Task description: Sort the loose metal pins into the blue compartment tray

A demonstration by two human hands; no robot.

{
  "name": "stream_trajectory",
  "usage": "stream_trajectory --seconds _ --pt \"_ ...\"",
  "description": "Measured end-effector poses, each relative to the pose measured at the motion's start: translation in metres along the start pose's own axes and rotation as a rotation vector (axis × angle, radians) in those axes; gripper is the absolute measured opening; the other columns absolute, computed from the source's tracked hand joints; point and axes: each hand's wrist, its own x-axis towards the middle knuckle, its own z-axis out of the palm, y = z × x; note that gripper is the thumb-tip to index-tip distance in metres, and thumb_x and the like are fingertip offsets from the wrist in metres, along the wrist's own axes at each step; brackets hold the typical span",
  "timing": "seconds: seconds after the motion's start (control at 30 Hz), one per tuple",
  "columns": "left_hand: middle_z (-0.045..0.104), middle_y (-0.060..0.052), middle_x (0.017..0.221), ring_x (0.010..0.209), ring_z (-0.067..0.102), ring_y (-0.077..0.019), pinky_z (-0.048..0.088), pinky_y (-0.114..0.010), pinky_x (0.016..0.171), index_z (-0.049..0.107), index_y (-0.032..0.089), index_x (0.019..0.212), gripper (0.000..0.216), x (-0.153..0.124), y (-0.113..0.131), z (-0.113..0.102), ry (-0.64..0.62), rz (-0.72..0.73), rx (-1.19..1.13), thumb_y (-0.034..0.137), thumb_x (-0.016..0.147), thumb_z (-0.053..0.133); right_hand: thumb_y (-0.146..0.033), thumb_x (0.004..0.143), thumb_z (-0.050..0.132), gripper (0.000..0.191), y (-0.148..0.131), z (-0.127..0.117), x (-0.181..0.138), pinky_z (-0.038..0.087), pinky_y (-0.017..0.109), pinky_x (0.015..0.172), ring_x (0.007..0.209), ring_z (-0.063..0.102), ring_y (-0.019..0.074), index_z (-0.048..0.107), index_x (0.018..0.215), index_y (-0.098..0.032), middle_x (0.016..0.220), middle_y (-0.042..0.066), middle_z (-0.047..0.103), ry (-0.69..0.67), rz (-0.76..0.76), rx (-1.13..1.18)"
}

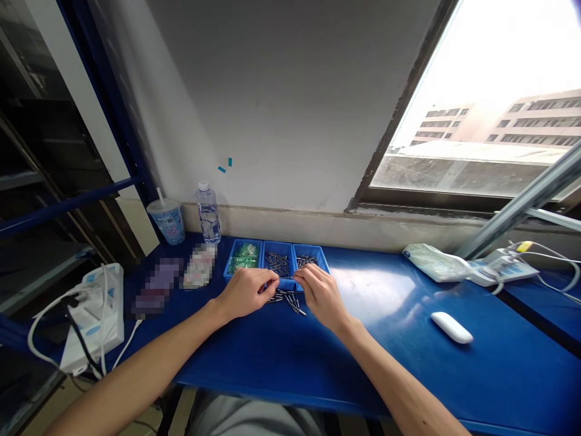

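My left hand (247, 292) and my right hand (320, 293) meet over the blue table (385, 339), fingertips pinched together just in front of a row of three small blue trays (276, 248). Each hand seems to pinch a small metal pin, too small to name with certainty. A loose pile of thin metal pins (287, 300) lies on the table between and under the hands. The left tray holds greenish pieces (244, 257); the middle and right trays hold more metal pins.
A plastic cup with a straw (167, 220) and a water bottle (208, 213) stand at the back left. A white power strip with cables (93, 315) sits at the left edge. A white oblong device (451, 327) and a bagged item (431, 261) lie to the right.
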Motion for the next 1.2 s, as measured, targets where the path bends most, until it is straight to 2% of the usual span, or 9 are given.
stream_trajectory --seconds 0.17,0.3,0.4,0.57,0.67,0.77,1.03,1.13,1.2 --pt "0.07 0.002 0.068 0.055 0.063 -0.0126 0.043 -0.024 0.06 0.072 0.019 0.095 0.018 0.0 0.0 0.001 -0.046 -0.045 -0.011 0.025 0.103 0.057 -0.021 0.106 0.055 0.014 0.0 -0.011 0.0 0.044 0.041 0.083 0.084 0.062 0.0235 0.066 0.1 -0.025 0.094 0.006 0.071 0.24 -0.008 -0.108" --pt "0.072 0.002 0.068 0.056 0.065 -0.0137 0.044 -0.024 0.06 0.076 0.019 0.1 0.018 0.0 0.004 -0.001 -0.22 -0.079 -0.039 0.026 0.102 0.059 -0.023 0.104 0.056 0.01 0.001 -0.017 0.001 0.038 0.044 0.089 0.09 0.06 0.0265 0.066 0.101 -0.025 0.097 0.008 0.069 0.409 0.066 -0.226" --pt "0.073 0.0 0.07 0.06 0.068 -0.0158 0.045 -0.024 0.06 0.078 0.019 0.1 0.02 0.0 0.007 -0.001 -0.36 -0.157 -0.024 0.032 0.101 0.063 -0.027 0.105 0.055 0.011 0.006 -0.016 0.002 0.036 0.044 0.09 0.098 0.057 0.0281 0.066 0.106 -0.024 0.103 0.008 0.066 0.438 0.156 -0.347" --pt "0.076 -0.004 0.078 0.069 0.072 -0.0208 0.046 -0.026 0.064 0.079 0.019 0.104 0.021 0.0 0.006 0.003 -0.456 -0.242 0.056 0.035 0.098 0.066 -0.026 0.107 0.049 0.016 0.013 -0.013 0.003 0.036 0.042 0.091 0.102 0.056 0.0271 0.063 0.114 -0.023 0.11 0.008 0.064 0.379 0.195 -0.399" --pt "0.078 -0.005 0.082 0.073 0.073 -0.0219 0.047 -0.027 0.066 0.078 0.019 0.106 0.019 -0.001 0.005 0.005 -0.465 -0.262 0.072 0.031 0.099 0.065 -0.02 0.105 0.05 0.011 0.007 -0.013 0.004 0.037 0.04 0.088 0.097 0.057 0.0246 0.061 0.106 -0.023 0.104 0.006 0.065 0.365 0.132 -0.322" --pt "0.075 -0.004 0.077 0.07 0.072 -0.0215 0.045 -0.026 0.064 0.078 0.02 0.104 0.016 -0.001 0.005 0.006 -0.469 -0.274 0.084 0.029 0.099 0.065 -0.014 0.103 0.053 0.01 -0.003 -0.013 0.005 0.039 0.038 0.085 0.088 0.058 0.022 0.059 0.101 -0.023 0.096 0.004 0.066 0.318 0.036 -0.215" --pt "0.073 -0.001 0.074 0.071 0.072 -0.0205 0.042 -0.025 0.064 0.076 0.022 0.1 0.011 0.0 0.007 0.008 -0.465 -0.245 0.12 0.026 0.098 0.066 -0.01 0.103 0.05 0.015 -0.01 -0.003 0.004 0.044 0.034 0.078 0.082 0.061 0.0197 0.06 0.102 -0.021 0.089 0.005 0.068 0.131 -0.1 -0.049" --pt "0.074 -0.001 0.076 0.073 0.072 -0.0205 0.043 -0.025 0.066 0.075 0.022 0.101 0.011 0.0 0.008 0.008 -0.459 -0.239 0.126 0.023 0.098 0.064 -0.012 0.103 0.049 0.016 -0.009 -0.002 0.001 0.041 0.031 0.069 0.066 0.056 0.0157 0.062 0.098 -0.019 0.076 0.002 0.066 0.042 -0.132 -0.026" --pt "0.074 -0.001 0.076 0.074 0.072 -0.0208 0.044 -0.025 0.067 0.075 0.022 0.099 0.011 0.0 0.008 0.008 -0.462 -0.242 0.122 0.023 0.098 0.064 -0.013 0.102 0.05 0.018 -0.008 -0.002 -0.002 0.036 0.03 0.063 0.052 0.048 0.0122 0.065 0.094 -0.019 0.065 -0.002 0.063 -0.083 -0.16 -0.034"
